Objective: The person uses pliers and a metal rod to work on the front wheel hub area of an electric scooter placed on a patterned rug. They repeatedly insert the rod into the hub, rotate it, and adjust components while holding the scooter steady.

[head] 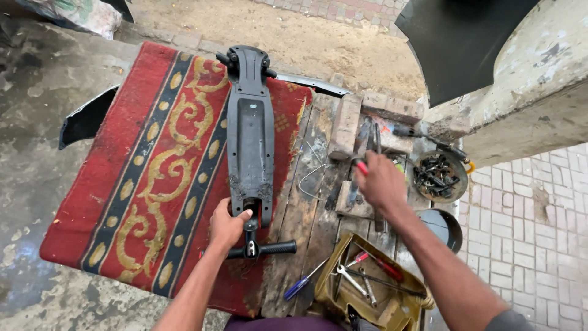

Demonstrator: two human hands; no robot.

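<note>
A red patterned rug (131,165) covers the left part of a worn wooden workbench (306,208). On it lies a dark scooter deck (250,132), underside up, its length running away from the person. The left hand (228,225) rests closed on the near end of the deck, thumb pressed at the stem joint just above the black handlebar grip (269,248). Should that hold slacken, the deck could probably twist or slide on the rug, since nothing else pins it.

A blue-handled screwdriver (300,285) lies near the front edge of the boards. Further right, the right hand (380,181) is closed around a red-handled tool (361,167), held above a clutter of metal pieces; the tool's tip is hidden, so its kind is unclear. A yellow tray (398,309) of spanners sits below it. At the far right a round dish of bolts (438,176) stands close to the bench edge, where a careless sweep of the arm might knock it off.
</note>
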